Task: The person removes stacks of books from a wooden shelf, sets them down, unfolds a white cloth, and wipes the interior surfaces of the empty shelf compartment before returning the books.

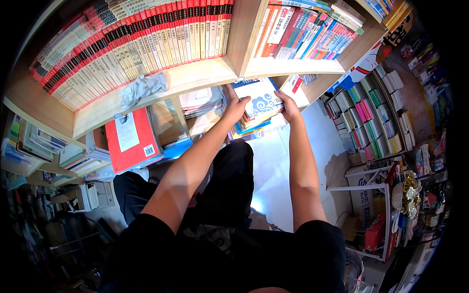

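My left hand (235, 103) grips the left side of a white book with blue cloud patterns (261, 103), its thumb lying over the cover. On the opposite side, my right hand (288, 105) holds the book's right edge, thumb near the upper corner. Under that book is a stack of books (253, 127) with yellow, blue and white edges. Whether my fingers also reach around some of the stack is hidden. The book is just below the front edge of a wooden shelf (198, 76), by the lower compartments.
Red-and-black-spined books (157, 40) fill the upper left shelf, where a crumpled grey cloth (143, 89) lies at the edge. A large red book (132, 141) juts out lower left. Books (199, 100) lie flat beside my left hand. Bookshelves (370, 113) and a white metal frame (384, 219) stand right.
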A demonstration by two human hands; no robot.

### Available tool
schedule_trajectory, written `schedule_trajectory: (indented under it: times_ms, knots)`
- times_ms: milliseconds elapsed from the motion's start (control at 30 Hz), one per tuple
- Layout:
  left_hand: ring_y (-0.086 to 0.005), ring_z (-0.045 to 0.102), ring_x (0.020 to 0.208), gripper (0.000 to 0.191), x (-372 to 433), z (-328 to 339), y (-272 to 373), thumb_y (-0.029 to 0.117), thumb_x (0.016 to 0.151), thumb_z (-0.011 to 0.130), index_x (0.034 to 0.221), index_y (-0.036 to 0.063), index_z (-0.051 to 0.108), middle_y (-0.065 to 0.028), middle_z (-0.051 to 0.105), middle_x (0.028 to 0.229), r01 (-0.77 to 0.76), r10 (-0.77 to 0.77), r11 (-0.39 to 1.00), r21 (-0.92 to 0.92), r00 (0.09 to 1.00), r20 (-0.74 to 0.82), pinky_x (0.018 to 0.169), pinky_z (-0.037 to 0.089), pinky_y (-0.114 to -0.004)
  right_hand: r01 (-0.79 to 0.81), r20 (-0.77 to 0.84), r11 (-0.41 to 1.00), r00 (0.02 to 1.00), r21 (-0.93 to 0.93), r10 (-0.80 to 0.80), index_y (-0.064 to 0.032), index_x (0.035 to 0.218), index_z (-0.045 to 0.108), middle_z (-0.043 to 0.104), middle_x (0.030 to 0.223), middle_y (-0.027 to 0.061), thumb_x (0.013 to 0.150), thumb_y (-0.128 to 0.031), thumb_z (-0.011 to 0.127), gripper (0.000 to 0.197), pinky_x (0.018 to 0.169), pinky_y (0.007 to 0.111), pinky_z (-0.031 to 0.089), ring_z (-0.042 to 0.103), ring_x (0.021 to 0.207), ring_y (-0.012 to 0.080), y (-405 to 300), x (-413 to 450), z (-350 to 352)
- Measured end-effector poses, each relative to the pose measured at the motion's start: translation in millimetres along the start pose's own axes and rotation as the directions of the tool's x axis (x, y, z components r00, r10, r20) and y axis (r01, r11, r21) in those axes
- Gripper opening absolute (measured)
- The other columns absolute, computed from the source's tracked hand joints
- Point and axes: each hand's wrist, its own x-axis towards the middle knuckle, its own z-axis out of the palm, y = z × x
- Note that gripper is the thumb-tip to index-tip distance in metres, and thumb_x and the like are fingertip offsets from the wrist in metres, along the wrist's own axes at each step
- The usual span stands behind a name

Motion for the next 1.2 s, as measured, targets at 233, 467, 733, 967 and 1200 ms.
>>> schedule_trajectory:
  times_ms: [233, 467, 733, 967, 1200]
  knots:
    - [-0.0350, 0.011, 0.147, 0.099, -2, -23, -15, 0.020, 0.084, 0.069, 0.151, -0.0045, 0.000, -0.0289, 0.006, 0.157, -0.074, 0.074, 0.997, -0.010, 0.996, -0.044, 0.118, 0.017, -0.040, 0.237, -0.178, 0.889, 0.928, -0.392, -0.326, 0.0040, 0.125, 0.060, 0.068, 0.107, 0.0119, 0.087, -0.024, 0.063, 0.047, 0.085, 0.026, 0.047, 0.062, 0.096, 0.0186, 5, -2, 15]
    - [-0.0124, 0.058, 0.104, 0.031, -141, -104, -33, 0.016, 0.098, 0.059, 0.124, 0.0003, 0.056, -0.0070, 0.062, 0.114, 0.281, -0.155, 0.940, -0.191, 0.855, 0.495, 0.092, 0.047, -0.029, 0.245, -0.523, 0.700, 0.513, -0.671, -0.681, 0.0036, 0.104, 0.062, 0.063, 0.102, 0.0184, 0.082, -0.012, 0.063, 0.028, 0.092, 0.041, 0.044, 0.058, 0.100, 0.0331, 140, -85, 20]
    - [-0.0135, 0.062, 0.094, 0.030, -265, -229, -117, 0.024, 0.094, 0.063, 0.117, 0.0047, 0.061, -0.0052, 0.067, 0.107, 0.644, -0.629, 0.763, 0.056, 0.721, 0.290, 0.079, 0.051, -0.030, -0.075, -0.289, 0.389, 0.799, -0.918, -0.527, -0.0028, 0.114, 0.057, 0.053, 0.112, 0.0203, 0.075, -0.023, 0.071, 0.046, 0.092, 0.049, 0.041, 0.051, 0.105, 0.0396, 198, -179, 126]
    - [-0.0292, 0.066, 0.095, 0.034, -382, -332, -357, 0.028, 0.095, 0.047, 0.115, 0.0056, 0.064, -0.0135, 0.068, 0.111, 0.273, -0.731, 0.357, 0.893, 0.677, 0.086, 0.082, 0.053, -0.040, 0.153, 0.124, 0.049, 0.921, -0.987, -0.368, -0.0015, 0.128, 0.051, 0.037, 0.143, 0.0306, 0.072, -0.033, 0.076, 0.069, 0.112, 0.056, 0.026, 0.032, 0.133, 0.0516, 194, -167, 188]
    - [-0.0364, 0.060, 0.111, 0.046, -359, -242, -244, 0.042, 0.088, 0.057, 0.117, 0.0071, 0.068, -0.0206, 0.065, 0.120, 0.456, -0.688, 0.696, 0.554, 0.644, 0.335, 0.095, 0.048, -0.045, -0.011, -0.001, -0.028, 0.946, -1.000, -0.325, -0.0059, 0.127, 0.056, 0.034, 0.148, 0.0267, 0.070, -0.035, 0.077, 0.068, 0.114, 0.059, 0.020, 0.025, 0.139, 0.0495, 214, -178, 165]
